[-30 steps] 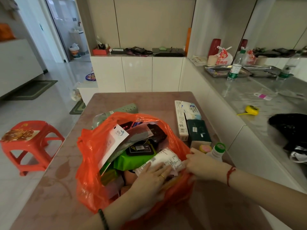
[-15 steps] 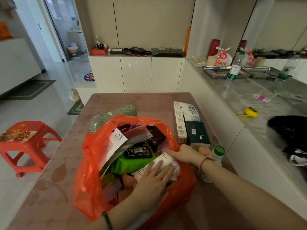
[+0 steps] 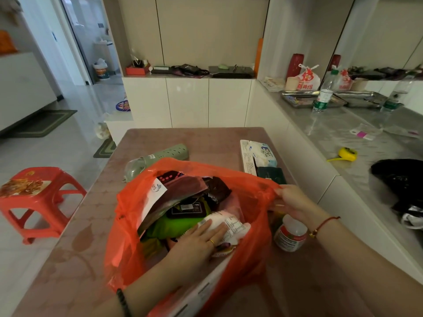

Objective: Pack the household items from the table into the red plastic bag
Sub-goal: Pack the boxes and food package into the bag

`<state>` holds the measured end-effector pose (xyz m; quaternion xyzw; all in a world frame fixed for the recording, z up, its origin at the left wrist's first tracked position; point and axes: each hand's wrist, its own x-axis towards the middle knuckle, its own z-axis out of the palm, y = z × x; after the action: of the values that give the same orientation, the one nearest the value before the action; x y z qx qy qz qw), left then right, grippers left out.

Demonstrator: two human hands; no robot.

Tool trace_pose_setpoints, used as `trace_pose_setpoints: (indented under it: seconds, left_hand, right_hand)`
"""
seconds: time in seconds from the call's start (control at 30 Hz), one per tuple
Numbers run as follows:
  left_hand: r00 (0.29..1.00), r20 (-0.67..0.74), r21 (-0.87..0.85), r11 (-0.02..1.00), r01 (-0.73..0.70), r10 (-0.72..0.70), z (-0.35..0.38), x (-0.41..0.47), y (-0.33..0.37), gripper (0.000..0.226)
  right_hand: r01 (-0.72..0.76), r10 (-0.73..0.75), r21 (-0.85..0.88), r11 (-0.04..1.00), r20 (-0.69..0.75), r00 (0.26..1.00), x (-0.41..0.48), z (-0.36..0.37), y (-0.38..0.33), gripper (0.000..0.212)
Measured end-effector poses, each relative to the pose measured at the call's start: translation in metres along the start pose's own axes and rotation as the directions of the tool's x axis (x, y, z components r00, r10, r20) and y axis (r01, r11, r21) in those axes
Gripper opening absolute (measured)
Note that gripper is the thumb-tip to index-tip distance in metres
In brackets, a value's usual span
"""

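Note:
The red plastic bag (image 3: 128,216) stands open on the brown table (image 3: 80,248), stuffed with several packets. My left hand (image 3: 194,243) lies flat inside it, pressing a white printed packet (image 3: 229,223). My right hand (image 3: 293,200) pinches the bag's right rim and holds it up. On the table outside the bag are a white pill bottle (image 3: 290,236) under my right wrist, a dark green box (image 3: 272,176), a long white box (image 3: 247,156), a tissue pack (image 3: 263,153) and a grey-green perforated case (image 3: 160,156) behind the bag.
A red plastic stool (image 3: 39,197) stands on the floor to the left. On the grey counter (image 3: 343,133) to the right lie a yellow tape measure (image 3: 346,153), a black bag (image 3: 402,179), a water bottle (image 3: 324,94) and metal trays. White cabinets stand behind the table.
My right hand moved from the packet to the bag's right rim and lifted it, uncovering the pill bottle. My left hand stays pressed on the white packet.

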<state>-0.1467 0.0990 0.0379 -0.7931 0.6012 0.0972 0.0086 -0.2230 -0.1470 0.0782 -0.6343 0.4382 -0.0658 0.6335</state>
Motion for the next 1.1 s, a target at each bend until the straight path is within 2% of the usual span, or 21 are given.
trace_pose_setpoints:
  seconds: [0.1, 0.23, 0.27, 0.3, 0.33, 0.37, 0.43, 0.47, 0.5, 0.57, 0.6, 0.63, 0.67, 0.7, 0.73, 0.77, 0.83, 0.87, 0.93, 1.0, 1.1]
  left_hand:
    - [1.0, -0.004, -0.041, 0.999, 0.003, -0.003, 0.001, -0.001, -0.005, 0.069]
    - [0.996, -0.083, -0.121, 0.993, 0.012, -0.022, -0.002, -0.005, -0.014, 0.074]
    - [0.996, -0.087, -0.127, 0.992, 0.008, -0.019, -0.002, -0.005, -0.016, 0.074]
    - [0.995, -0.098, -0.135, 0.991, 0.005, -0.018, -0.003, -0.005, -0.016, 0.074]
    - [0.995, -0.093, -0.141, 0.99, 0.01, -0.023, -0.005, -0.005, -0.016, 0.074]
    - [0.995, -0.095, -0.141, 0.99, 0.018, -0.032, -0.004, -0.004, -0.016, 0.074]
    - [0.994, -0.089, -0.17, 0.984, 0.053, -0.068, -0.006, -0.004, -0.013, 0.075]
    - [0.993, -0.075, -0.169, 0.983, 0.072, -0.086, -0.008, -0.005, -0.012, 0.075]
    - [0.988, -0.128, -0.131, 0.989, 0.067, -0.084, -0.005, -0.006, -0.014, 0.077]
    - [0.984, -0.165, -0.007, 0.997, 0.071, -0.071, -0.01, -0.008, -0.008, 0.085]
    - [0.98, -0.178, 0.083, 0.991, 0.107, -0.091, -0.009, -0.007, -0.002, 0.087]
    - [0.989, -0.118, 0.132, 0.986, 0.101, -0.085, -0.005, -0.005, 0.004, 0.086]
    - [0.991, -0.12, 0.152, 0.986, 0.076, -0.058, 0.003, -0.002, 0.009, 0.085]
    - [0.993, -0.11, 0.182, 0.981, 0.07, -0.051, 0.007, -0.002, 0.013, 0.085]
    - [0.99, -0.134, 0.211, 0.976, 0.059, -0.031, 0.01, -0.004, 0.018, 0.086]
    - [0.997, -0.083, 0.247, 0.969, 0.022, -0.001, 0.014, -0.005, 0.02, 0.08]
    - [0.989, -0.049, 0.303, 0.945, -0.121, 0.143, 0.026, -0.009, 0.02, 0.062]
    - [0.976, -0.027, 0.326, 0.925, -0.194, 0.215, 0.033, -0.01, 0.02, 0.057]
    - [0.96, -0.01, 0.381, 0.888, -0.256, 0.281, 0.041, -0.009, 0.023, 0.051]
    - [0.969, 0.029, 0.39, 0.89, -0.236, 0.245, 0.043, -0.007, 0.026, 0.054]
    - [0.98, -0.002, 0.346, 0.919, -0.188, 0.201, 0.045, -0.007, 0.023, 0.055]
  right_hand:
    - [0.046, -0.047, -0.029, 0.999, -0.028, 0.999, -0.003, 0.0, 0.003, 0.021]
    - [0.043, -0.045, 0.06, 0.997, 0.024, 0.999, -0.012, 0.002, -0.003, 0.02]
    - [0.079, -0.078, -0.006, 0.997, 0.036, 0.996, -0.014, 0.005, -0.003, 0.02]
    - [0.16, -0.156, -0.166, 0.973, 0.042, 0.987, -0.014, 0.008, -0.002, 0.022]
    - [0.265, -0.262, -0.388, 0.883, 0.062, 0.963, -0.012, 0.011, 0.001, 0.023]
    - [0.331, -0.361, -0.629, 0.704, 0.085, 0.929, -0.009, 0.013, 0.007, 0.024]
    - [0.234, -0.492, -0.929, 0.285, 0.067, 0.868, -0.004, 0.017, 0.013, 0.027]
    - [0.166, -0.513, -0.975, 0.146, 0.069, 0.855, -0.001, 0.018, 0.015, 0.033]
    - [0.129, -0.518, -0.99, 0.052, 0.084, 0.851, 0.002, 0.019, 0.013, 0.04]
    - [0.176, -0.521, -0.98, -0.09, 0.198, 0.831, 0.0, 0.019, 0.011, 0.06]
    - [0.27, -0.575, -0.941, -0.202, 0.338, 0.745, 0.0, 0.018, 0.013, 0.069]
    - [0.391, -0.617, -0.852, -0.349, 0.522, 0.588, -0.001, 0.017, 0.014, 0.072]
    - [0.502, -0.593, -0.723, -0.474, 0.684, 0.425, -0.001, 0.018, 0.016, 0.064]
    - [0.602, -0.492, -0.571, -0.558, 0.812, 0.314, 0.0, 0.019, 0.021, 0.049]
    - [0.696, -0.351, -0.488, -0.527, 0.87, 0.345, -0.003, 0.02, 0.023, 0.035]
    - [0.721, -0.268, -0.518, -0.461, 0.855, 0.444, -0.003, 0.022, 0.026, 0.03]
    - [0.636, -0.192, -0.705, -0.315, 0.703, 0.685, 0.005, 0.025, 0.036, 0.032]
    - [0.581, -0.191, -0.761, -0.288, 0.64, 0.744, 0.012, 0.026, 0.04, 0.033]
    - [0.493, -0.181, -0.807, -0.325, 0.565, 0.805, 0.023, 0.03, 0.046, 0.027]
    - [0.422, -0.149, -0.798, -0.431, 0.524, 0.839, 0.026, 0.033, 0.046, 0.022]
    - [0.45, -0.042, -0.724, -0.523, 0.549, 0.835, 0.021, 0.028, 0.037, 0.021]
